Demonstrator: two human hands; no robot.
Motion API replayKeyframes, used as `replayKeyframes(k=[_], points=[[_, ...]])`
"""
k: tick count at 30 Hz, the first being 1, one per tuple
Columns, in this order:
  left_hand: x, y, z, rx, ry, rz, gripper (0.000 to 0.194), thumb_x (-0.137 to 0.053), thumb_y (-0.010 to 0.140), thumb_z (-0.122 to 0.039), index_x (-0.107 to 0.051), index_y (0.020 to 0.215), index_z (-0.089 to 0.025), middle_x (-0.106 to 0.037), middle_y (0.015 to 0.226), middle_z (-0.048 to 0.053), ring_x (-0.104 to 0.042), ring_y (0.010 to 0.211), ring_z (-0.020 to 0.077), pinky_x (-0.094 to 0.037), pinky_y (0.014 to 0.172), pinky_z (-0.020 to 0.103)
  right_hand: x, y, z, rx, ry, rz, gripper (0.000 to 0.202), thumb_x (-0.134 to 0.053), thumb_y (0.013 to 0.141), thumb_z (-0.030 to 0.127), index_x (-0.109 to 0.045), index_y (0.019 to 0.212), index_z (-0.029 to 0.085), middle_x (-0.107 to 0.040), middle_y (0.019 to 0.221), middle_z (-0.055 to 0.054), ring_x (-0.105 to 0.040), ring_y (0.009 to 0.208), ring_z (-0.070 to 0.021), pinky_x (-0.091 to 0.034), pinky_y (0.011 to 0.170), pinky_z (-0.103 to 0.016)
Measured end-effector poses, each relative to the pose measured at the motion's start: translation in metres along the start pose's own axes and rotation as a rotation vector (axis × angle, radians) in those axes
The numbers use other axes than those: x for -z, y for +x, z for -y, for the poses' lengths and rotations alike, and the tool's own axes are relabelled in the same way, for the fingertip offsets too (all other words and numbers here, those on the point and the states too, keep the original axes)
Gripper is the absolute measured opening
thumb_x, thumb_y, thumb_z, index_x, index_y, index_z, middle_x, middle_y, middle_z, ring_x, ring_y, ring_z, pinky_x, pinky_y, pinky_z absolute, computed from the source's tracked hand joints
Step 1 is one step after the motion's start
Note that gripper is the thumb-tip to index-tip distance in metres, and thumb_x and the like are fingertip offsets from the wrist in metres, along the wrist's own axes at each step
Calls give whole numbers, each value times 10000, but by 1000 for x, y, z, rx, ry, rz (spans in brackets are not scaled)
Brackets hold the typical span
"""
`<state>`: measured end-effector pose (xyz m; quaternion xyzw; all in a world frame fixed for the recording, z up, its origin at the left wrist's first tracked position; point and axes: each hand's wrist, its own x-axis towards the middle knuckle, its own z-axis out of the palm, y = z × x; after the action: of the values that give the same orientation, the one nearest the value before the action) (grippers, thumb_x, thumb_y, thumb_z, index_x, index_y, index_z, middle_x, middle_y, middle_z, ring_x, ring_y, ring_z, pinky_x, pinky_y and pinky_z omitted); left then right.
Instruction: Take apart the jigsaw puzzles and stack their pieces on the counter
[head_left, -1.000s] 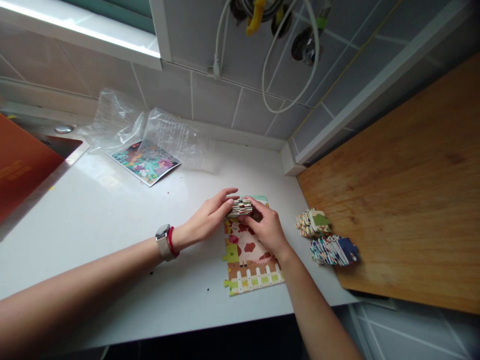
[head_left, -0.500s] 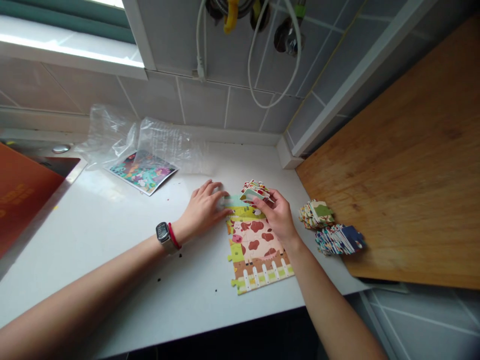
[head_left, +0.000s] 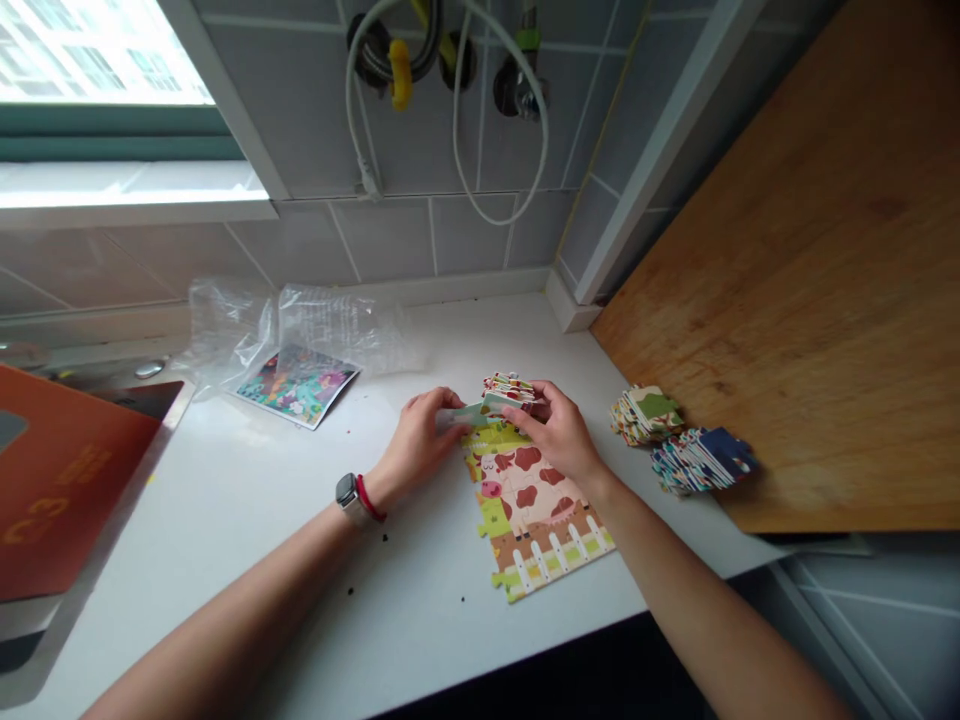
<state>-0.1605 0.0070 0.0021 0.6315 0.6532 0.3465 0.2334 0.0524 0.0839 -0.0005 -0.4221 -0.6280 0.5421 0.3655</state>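
Note:
A partly joined jigsaw puzzle [head_left: 540,500] showing a spotted cow behind a white fence lies flat on the counter, with tabs sticking out along its left side. My right hand [head_left: 561,430] grips a stack of puzzle pieces [head_left: 510,388] just over the puzzle's upper edge. At the upper left corner, my left hand [head_left: 421,445], with a watch and red band on the wrist, closes thumb and forefinger about a pale blue puzzle piece [head_left: 466,414]. Whether that piece is joined to the puzzle I cannot tell.
Two more piles of puzzle pieces, one green-topped [head_left: 646,415] and one dark blue [head_left: 703,460], sit at right by a wooden board [head_left: 810,300]. A clear plastic bag [head_left: 337,325] partly covers a colourful picture card [head_left: 300,388]. An orange box [head_left: 67,490] stands far left.
My left hand's fingers have gone from spread on the counter to closed about the pale blue piece. My right hand keeps its stack. The camera view has shifted.

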Motion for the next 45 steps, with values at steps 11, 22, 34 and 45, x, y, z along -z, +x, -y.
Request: replayKeyframes(k=[11,22,34,45], points=[[30,9,-12,139,-123,40,232,-694,859,-400,-708,957,-190,-787,938,64,-750,871,228,-599,815,355,4,3,1,-29,85,-21,435,-815,755,447,-622,1051,193,-759,1027,-77,-720,912,-220,-575,812,-342],[16,6,-15,282,-676,69,482,-752,825,-502,-690,1105,-114,-772,1087,127,-744,967,248,-612,913,397,3,-6,8,22,97,291,511,-838,735,463,-691,1129,173,-739,1017,-53,-704,897,-203,-570,820,-325],[1,-3,-10,99,-444,147,477,-539,982,-512,-684,1263,-154,-735,1226,106,-695,1077,269,-553,962,386,1,-1,-3,267,-245,197,547,-838,774,268,-670,1293,226,-701,1277,-111,-642,1189,-260,-464,1058,-415],[17,0,-13,54,-236,109,481,-349,1053,-493,-599,1325,-185,-693,1272,128,-656,1143,252,-528,949,388,5,-3,8,188,-224,227,478,-865,707,202,-697,1155,198,-722,1109,-73,-673,996,-223,-511,912,-349]])
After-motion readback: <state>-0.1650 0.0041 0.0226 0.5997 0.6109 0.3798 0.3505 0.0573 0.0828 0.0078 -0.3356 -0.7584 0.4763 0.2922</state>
